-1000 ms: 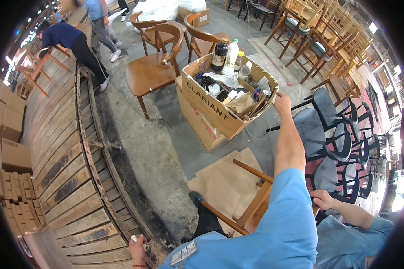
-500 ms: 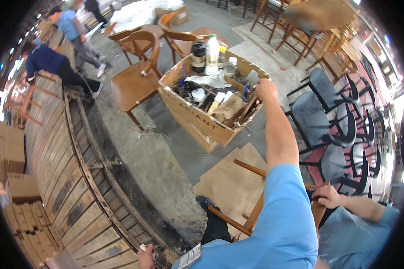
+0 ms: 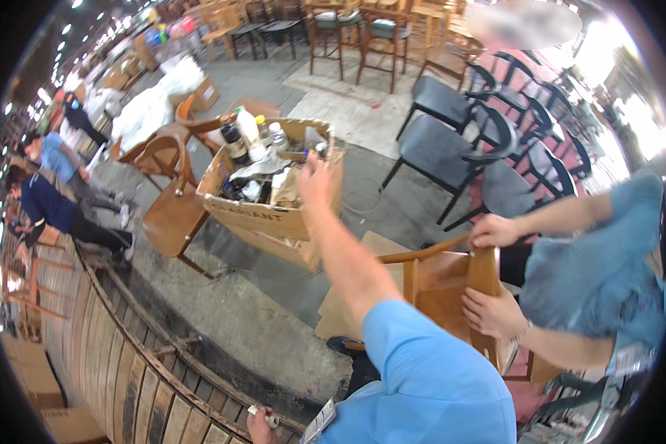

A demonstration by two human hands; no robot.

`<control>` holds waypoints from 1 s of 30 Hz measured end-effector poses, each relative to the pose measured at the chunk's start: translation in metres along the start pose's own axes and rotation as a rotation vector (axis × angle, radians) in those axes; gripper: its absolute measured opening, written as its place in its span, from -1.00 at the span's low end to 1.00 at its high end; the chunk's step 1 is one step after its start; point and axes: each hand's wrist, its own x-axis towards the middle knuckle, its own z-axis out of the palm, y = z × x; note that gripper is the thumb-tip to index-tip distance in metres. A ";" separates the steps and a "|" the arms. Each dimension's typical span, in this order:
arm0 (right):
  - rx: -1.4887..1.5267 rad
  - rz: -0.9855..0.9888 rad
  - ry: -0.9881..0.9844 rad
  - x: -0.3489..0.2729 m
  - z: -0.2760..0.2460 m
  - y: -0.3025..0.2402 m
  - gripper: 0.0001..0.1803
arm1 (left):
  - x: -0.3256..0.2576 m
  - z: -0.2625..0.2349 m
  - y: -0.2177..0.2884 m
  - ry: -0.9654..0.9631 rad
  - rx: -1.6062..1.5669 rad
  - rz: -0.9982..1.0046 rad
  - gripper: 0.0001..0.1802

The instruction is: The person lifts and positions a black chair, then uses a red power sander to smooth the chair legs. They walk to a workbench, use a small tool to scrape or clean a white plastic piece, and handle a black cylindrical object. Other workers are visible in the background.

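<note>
My right arm stretches forward to a worn cardboard box (image 3: 263, 224). My right hand (image 3: 316, 181) is over its right side, fingers bent together near a small pale object; what they hold is hard to make out. In the box stand a white bottle with a green cap (image 3: 250, 137), a dark bottle (image 3: 234, 142) and a clear bottle (image 3: 277, 138), among rags and scraps. Low in the view, my left hand (image 3: 260, 428) is closed around a small whitish roll-like piece (image 3: 265, 416).
At right, a co-worker's hands (image 3: 495, 311) grip a brown wooden chair (image 3: 440, 285). Black chairs (image 3: 444, 144) crowd the right back. Brown chairs (image 3: 174, 222) stand left of the box. A slatted wooden conveyor (image 3: 118, 348) curves along the left, with people (image 3: 59, 207) beside it.
The view has turned right. My right hand has shifted slightly at the box's right side. The co-worker's second hand now shows on the chair, which has been raised and turned.
</note>
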 end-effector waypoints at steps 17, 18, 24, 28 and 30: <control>-0.437 0.385 -1.080 -0.453 -0.572 0.154 -0.62 | -0.109 0.094 -0.098 -0.966 0.247 0.345 -0.84; -0.418 0.420 -0.995 -0.456 -0.598 0.153 -0.60 | -0.123 0.107 -0.105 -1.005 0.332 0.364 -0.83; 0.388 0.659 -0.760 -0.498 -0.738 0.136 -0.25 | -0.236 0.213 -0.155 -1.300 0.502 0.309 -0.63; 0.677 0.691 -0.507 -0.530 -0.856 0.146 -0.20 | -0.356 0.315 -0.230 -1.597 0.488 0.183 -0.59; 0.767 0.703 -0.270 -0.551 -0.926 0.151 -0.28 | -0.421 0.363 -0.276 -1.613 0.646 -0.014 -0.60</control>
